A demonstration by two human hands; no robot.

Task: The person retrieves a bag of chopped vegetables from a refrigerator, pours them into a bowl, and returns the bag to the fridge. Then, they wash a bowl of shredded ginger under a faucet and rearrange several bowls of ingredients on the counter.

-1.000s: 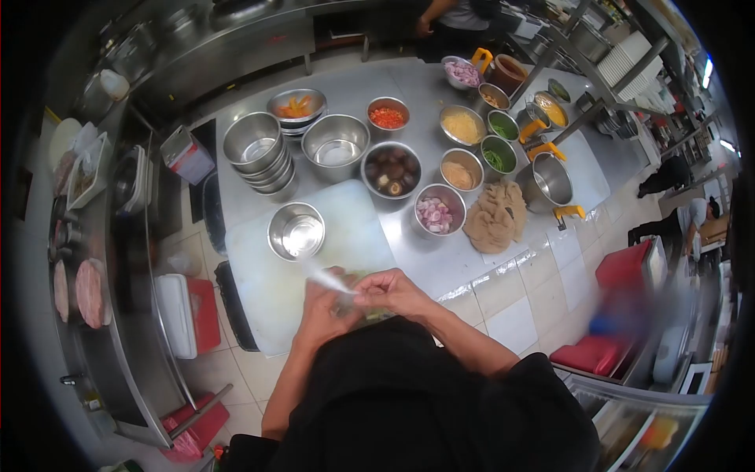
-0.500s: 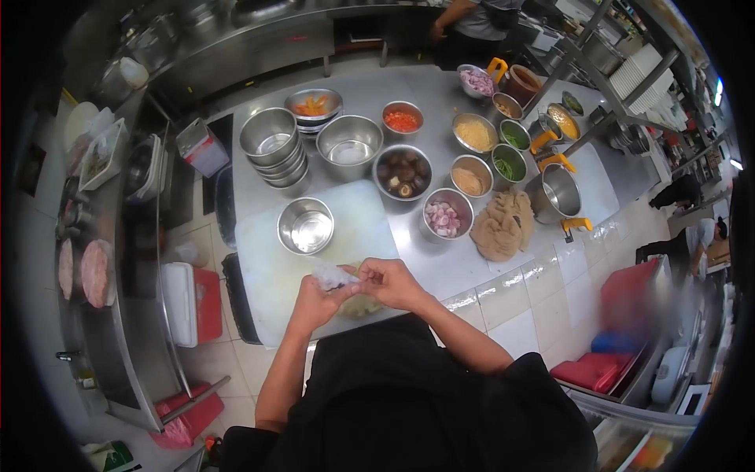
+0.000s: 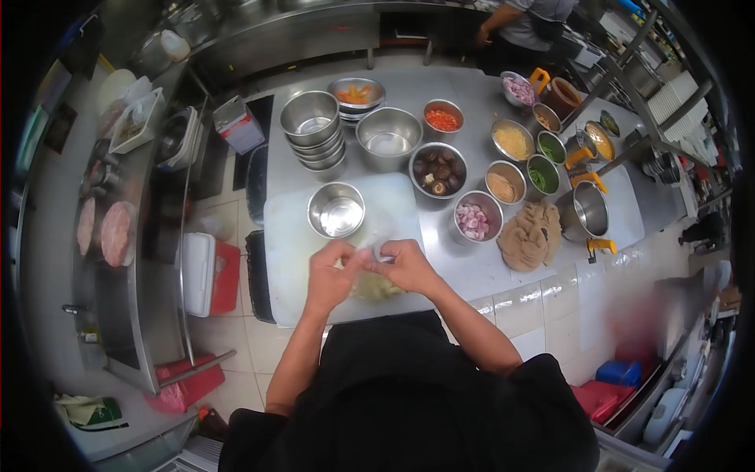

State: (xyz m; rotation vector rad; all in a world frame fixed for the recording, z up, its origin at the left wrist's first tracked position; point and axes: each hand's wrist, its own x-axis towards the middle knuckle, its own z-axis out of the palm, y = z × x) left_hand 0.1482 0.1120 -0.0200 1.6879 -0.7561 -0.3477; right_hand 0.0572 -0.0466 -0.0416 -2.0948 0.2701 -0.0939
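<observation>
Pinching clear plastic (image 3: 381, 251) together, the left hand (image 3: 330, 274) and right hand (image 3: 406, 269) meet near the five o'clock edge of the cutting board (image 3: 288, 256), bare at nine. Earlier jutting toward ten o'clock, the plastic now mostly hides between fingers.

Hands (image 3: 332, 273) pinch blurred translucent thing (image 3: 378, 249) over white board (image 3: 289, 244), steel bowl (image 3: 336, 214) beyond

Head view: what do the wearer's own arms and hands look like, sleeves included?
The left hand and right hand are ungloved. The forearms are bare, with no watch or bracelet visible. Loose, short black sleeves end near the elbows, matching the black top.
</observation>
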